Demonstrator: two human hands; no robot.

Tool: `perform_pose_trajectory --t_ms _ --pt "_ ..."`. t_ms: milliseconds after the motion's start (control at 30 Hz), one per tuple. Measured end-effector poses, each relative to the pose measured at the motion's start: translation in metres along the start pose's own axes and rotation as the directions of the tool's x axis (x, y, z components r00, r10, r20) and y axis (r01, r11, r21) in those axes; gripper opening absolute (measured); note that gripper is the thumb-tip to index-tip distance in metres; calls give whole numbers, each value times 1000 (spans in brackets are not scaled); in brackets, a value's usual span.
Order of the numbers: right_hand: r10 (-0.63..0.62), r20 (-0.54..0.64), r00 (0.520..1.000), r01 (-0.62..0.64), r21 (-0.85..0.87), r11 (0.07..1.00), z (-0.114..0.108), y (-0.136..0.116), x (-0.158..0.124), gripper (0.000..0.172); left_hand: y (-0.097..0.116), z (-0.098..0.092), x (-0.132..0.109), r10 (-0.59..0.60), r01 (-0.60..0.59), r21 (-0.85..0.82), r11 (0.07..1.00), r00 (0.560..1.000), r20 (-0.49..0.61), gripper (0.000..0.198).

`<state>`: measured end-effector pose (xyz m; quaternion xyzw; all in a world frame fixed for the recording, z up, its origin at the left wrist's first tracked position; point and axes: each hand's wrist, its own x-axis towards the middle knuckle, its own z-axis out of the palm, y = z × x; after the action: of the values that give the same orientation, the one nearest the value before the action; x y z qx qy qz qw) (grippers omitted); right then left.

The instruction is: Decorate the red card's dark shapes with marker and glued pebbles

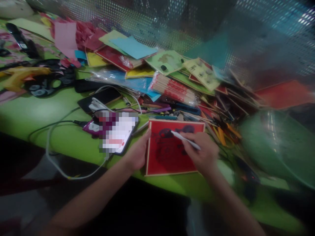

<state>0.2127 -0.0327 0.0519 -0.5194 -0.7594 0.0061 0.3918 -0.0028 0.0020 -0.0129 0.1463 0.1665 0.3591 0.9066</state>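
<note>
A red board (157, 160) with a pale wooden border lies at the table's front edge, dark drawn shapes on its face. My left hand (138, 153) grips its left edge; some of the fingers are hidden behind or beneath it. Closed around a white pen (189, 141), my right hand (203, 151) rests over the board's right side. The pen's tip is at a dark round shape near the board's top. Left of the board, a phone (120, 131) with a lit, blurred-out screen lies beside my left hand.
White and black cables (56, 164) trail across the green table (61, 134). Behind the board are a bundle of wooden sticks (172, 87), coloured sheets (134, 46) and a dark phone (99, 98). A rounded green object (278, 141) stands at right, near orange-handled tools (221, 136).
</note>
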Motion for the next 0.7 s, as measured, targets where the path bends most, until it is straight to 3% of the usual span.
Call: perform_pose_trajectory --t_ms 333,567,700 --pt "-76 3 997 76 6 997 1 -2 2 15 0 4 1 -16 17 25 1000 1000 -14 48" --pt "-74 4 997 74 -9 997 2 -2 1 15 1 4 0 -9 9 -3 1000 1000 8 47" --pt "-66 -9 998 65 -30 997 2 0 0 14 1 5 0 6 -7 -24 1000 999 -34 45"
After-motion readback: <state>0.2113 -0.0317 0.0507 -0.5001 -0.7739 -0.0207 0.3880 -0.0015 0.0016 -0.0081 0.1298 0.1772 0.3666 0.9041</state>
